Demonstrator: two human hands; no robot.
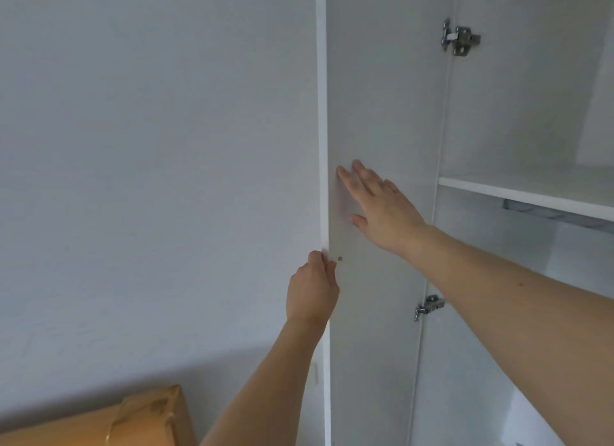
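Note:
A tall white cabinet door (382,96) stands swung open, its inner face toward me. My right hand (378,203) lies flat on that inner face with straight fingers. My left hand (312,289) grips the door's free edge (323,146), fingers curled round it from the outer side and thumb on the inner face. A small screw head (339,259) sticks out of the door just right of my left thumb. Two metal hinges, upper hinge (460,40) and lower hinge (429,306), join the door to the cabinet.
Inside the cabinet a white shelf (531,189) runs across at the right, with a rail (558,213) under it. A plain white wall (149,146) fills the left. A tape-wrapped cardboard box (133,422) sits at the lower left.

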